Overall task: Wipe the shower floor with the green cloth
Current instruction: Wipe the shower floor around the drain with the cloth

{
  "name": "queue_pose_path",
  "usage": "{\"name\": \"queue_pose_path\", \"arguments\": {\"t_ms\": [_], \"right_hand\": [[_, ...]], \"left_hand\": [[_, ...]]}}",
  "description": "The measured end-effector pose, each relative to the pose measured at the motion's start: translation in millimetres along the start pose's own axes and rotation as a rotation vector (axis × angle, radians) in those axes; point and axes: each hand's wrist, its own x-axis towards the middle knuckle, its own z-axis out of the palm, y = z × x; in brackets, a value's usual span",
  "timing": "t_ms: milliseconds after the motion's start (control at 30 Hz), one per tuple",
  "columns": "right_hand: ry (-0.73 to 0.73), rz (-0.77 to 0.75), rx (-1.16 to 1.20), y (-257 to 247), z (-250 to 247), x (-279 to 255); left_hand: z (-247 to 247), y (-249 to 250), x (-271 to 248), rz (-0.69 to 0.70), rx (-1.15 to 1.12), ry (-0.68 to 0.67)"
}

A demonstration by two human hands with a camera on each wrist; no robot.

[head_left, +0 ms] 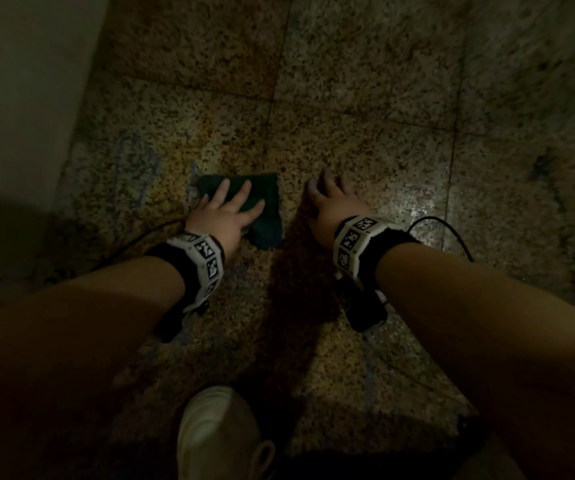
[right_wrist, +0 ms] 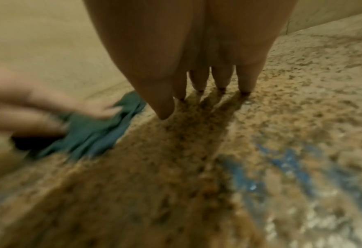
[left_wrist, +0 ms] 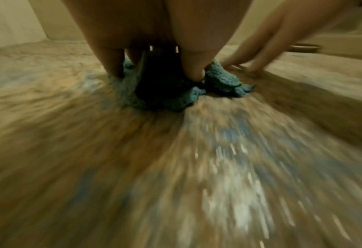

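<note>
Pale shoe (head_left: 216, 434) sits nearest the head camera, bottom centre, toe pointing up-frame. Two bare forearms reach forward from either side of it.

Speckled brown-and-tan granite tile shower floor (head_left: 365, 98) fills most of the view, dark grout lines crossing it, faint blue smears left of the cloth and a glossy wet patch at right. Plain pale wall (head_left: 12, 81) runs along the left edge.

Left hand (head_left: 225, 216) lies flat on the dark green folded terry cloth (head_left: 265, 216), fingers straight and spread, pressing it onto the floor; nothing curled round it. The cloth is on the floor near the centre, just left of a grout line, bunched under the fingers in the left wrist view, which is heavily motion-blurred.

Right hand (head_left: 329, 199) is beside the cloth, apart from it, fingertips (right_wrist: 245, 89) planted on bare tile, fingers extended and close together, holding nothing.

White marker-patterned wristbands with black straps (head_left: 357, 242) sit on both wrists; thin black cables trail from them.
</note>
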Motion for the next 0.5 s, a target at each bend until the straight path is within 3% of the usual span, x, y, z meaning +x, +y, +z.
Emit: {"name": "queue_pose_path", "arguments": {"t_ms": [267, 500], "right_hand": [[0.007, -0.008, -0.004, -2, 8, -3], [0.0, -0.016, -0.03, 3, 11, 0]], "left_hand": [[-13, -15, 1, 0.021, 0.069, -0.032], [-34, -26, 26, -0.046, -0.178, 0.069]]}}
